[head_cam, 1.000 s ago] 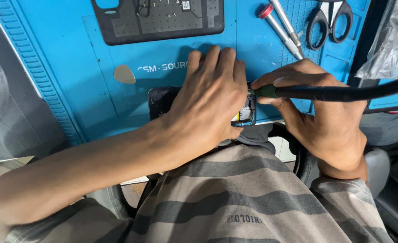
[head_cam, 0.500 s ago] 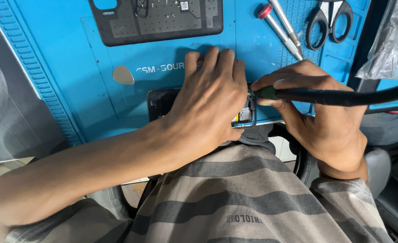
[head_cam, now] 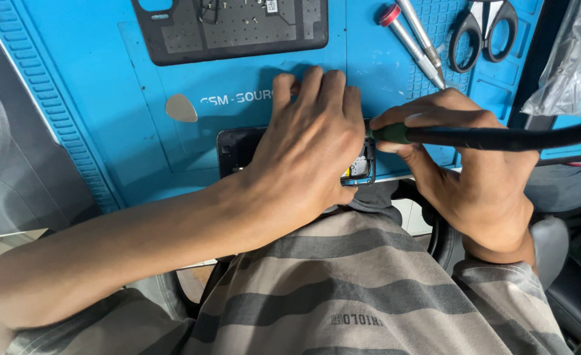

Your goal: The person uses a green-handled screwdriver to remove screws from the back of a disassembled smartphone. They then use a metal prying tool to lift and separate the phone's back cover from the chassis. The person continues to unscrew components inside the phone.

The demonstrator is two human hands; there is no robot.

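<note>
An opened dark phone (head_cam: pixel 234 151) lies on the blue work mat (head_cam: pixel 106 118) near its front edge. My left hand (head_cam: pixel 310 144) lies flat over the phone with fingers spread, pressing it down and hiding most of it. Only its left end and its right end with exposed parts (head_cam: pixel 359 169) show. My right hand (head_cam: pixel 461 164) grips a long black tool with a green collar (head_cam: pixel 395 133). The tool's tip meets the phone's right end beside my left fingers.
A black magnetic tray with small parts (head_cam: pixel 231 26) sits at the mat's back. A grey pick (head_cam: pixel 181 108) lies left of the phone. Two screwdrivers (head_cam: pixel 412 39) and scissors (head_cam: pixel 481 29) lie back right. A clear plastic bag (head_cam: pixel 573 59) is far right.
None of the hands, the phone or the tool has visibly moved; only the view shifts slightly.
</note>
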